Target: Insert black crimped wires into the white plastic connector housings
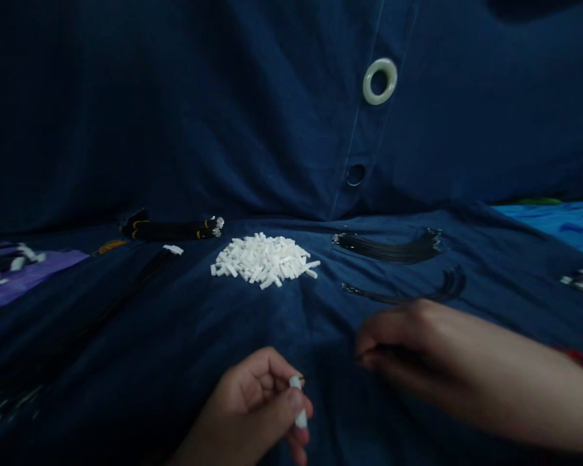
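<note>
My left hand point(257, 401) is at the bottom middle, pinching a small white plastic sleeve point(298, 402) upright between thumb and fingers. A thin dark tip shows at the sleeve's upper end. To the right, my right hand point(408, 362) is blurred, its thumb and forefinger pressed together over the cloth; whatever lies between them cannot be made out. Just beyond it is a small strand of black wires point(393, 298), partly hidden by the hand. A thicker bunch of black wires point(388, 248) with shiny metal ends lies farther back. A heap of similar white sleeves point(265, 257) sits mid-cloth.
Dark blue cloth point(175, 336) covers the surface and rises behind, with a pale ring point(379, 81) on it. At back left lies a tied black wire bundle point(172, 230). More black wires point(102, 310) stretch along the left. A purple sheet point(43, 275) carries white-ended pieces.
</note>
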`<state>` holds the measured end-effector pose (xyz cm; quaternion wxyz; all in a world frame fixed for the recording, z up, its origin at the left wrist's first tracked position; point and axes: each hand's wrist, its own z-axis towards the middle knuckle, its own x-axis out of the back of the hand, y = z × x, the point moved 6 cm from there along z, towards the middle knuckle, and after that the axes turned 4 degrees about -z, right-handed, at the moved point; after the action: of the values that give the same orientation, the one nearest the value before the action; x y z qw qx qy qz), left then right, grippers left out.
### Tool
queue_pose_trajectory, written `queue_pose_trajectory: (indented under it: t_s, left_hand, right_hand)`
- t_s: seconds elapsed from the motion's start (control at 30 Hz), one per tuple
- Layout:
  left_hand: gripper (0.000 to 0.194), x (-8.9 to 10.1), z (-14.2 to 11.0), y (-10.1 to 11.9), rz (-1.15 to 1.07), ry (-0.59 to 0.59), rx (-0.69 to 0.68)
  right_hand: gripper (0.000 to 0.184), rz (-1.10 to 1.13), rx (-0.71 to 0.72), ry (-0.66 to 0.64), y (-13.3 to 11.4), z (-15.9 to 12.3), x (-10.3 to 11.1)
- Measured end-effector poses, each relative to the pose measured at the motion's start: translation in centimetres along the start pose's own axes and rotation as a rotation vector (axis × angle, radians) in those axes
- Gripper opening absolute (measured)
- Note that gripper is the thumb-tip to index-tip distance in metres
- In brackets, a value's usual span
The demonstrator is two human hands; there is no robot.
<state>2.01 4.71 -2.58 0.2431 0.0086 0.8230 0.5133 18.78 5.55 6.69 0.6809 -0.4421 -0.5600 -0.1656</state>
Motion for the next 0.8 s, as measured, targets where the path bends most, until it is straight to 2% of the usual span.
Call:
queue_pose_trajectory:
  t_s: [0.07,0.1,0.13,0.2,0.3,0.37,0.5,0.63,0.8]
  left_hand:
    - [0.022,0.2,0.2,-0.2,0.054,0.015,0.021]
    - [0.020,0.2,0.2,-0.4,0.101,0.001,0.043]
    - [0.018,0.1,0.3,-0.5,0.153,-0.019,0.068]
    - [0.017,-0.1,0.4,-0.8,0.217,-0.052,0.096]
    - [0.017,-0.1,0.6,-0.8,0.226,-0.051,0.094]
    - [0.015,0.0,0.7,-0.8,0.235,-0.041,0.090]
    - [0.012,-0.1,0.5,-0.8,0.249,-0.062,0.094]
    - [0.016,-0.1,0.5,-0.8,0.196,-0.081,0.094]
    - [0.020,0.0,0.8,-1.1,0.159,-0.104,0.082]
  right_hand:
    - [0.020,0.044,-0.028,-0.218,2.9,-0.9,1.8]
    - [0.018,0.050,-0.040,-0.292,4.4,-1.2,2.4]
    - [0.013,0.037,-0.069,-0.314,6.0,-1.3,3.0]
    - [0.013,-0.030,-0.135,-0.268,9.0,-0.5,3.4]
    - [0.014,-0.183,-0.255,-0.038,11.9,1.7,2.5]
    - [0.017,-0.254,-0.296,0.037,12.4,3.0,1.3]
    - [0.020,-0.313,-0.338,0.007,12.3,3.8,-0.4]
    - [0.020,-0.337,-0.402,-0.014,12.7,3.2,-0.4]
    - [0.017,-0.272,-0.406,-0.039,13.0,3.2,-0.2]
